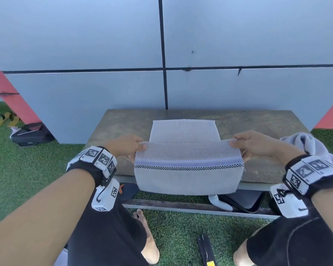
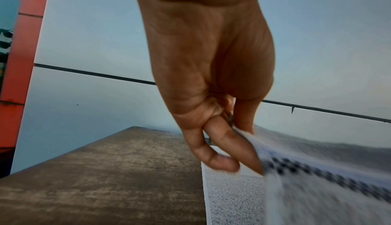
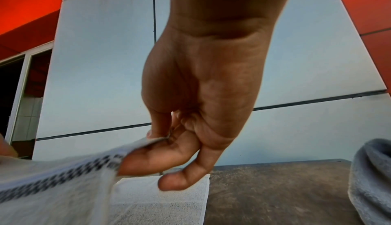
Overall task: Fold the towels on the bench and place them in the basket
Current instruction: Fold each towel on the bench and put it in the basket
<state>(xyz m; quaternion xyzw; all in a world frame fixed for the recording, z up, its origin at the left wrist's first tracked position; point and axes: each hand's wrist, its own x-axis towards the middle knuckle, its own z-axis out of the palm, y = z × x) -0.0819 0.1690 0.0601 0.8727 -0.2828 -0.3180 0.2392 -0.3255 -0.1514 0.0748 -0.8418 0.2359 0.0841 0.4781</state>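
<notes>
Head view: left hand (image 1: 126, 145) and right hand (image 1: 253, 144) each pinched a near corner of the grey striped terry towel (image 1: 188, 169), its far half flat mid-bench (image 1: 123, 123). Wrist views: thumb-and-finger pinches confirmed. Advice: carry both corners level to the far edge, matching hems.

Yellow sandals (image 1: 5, 119) lie on green artificial turf (image 1: 17, 169) beside a red slanted beam (image 1: 10, 93), before a grey panelled wall (image 1: 85, 35).

Towel (image 1: 184, 131) on the bench (image 1: 123, 121), its near part lifted between both hands, crumpled towel (image 1: 308, 143) at right end, wall (image 1: 85, 45) behind
</notes>
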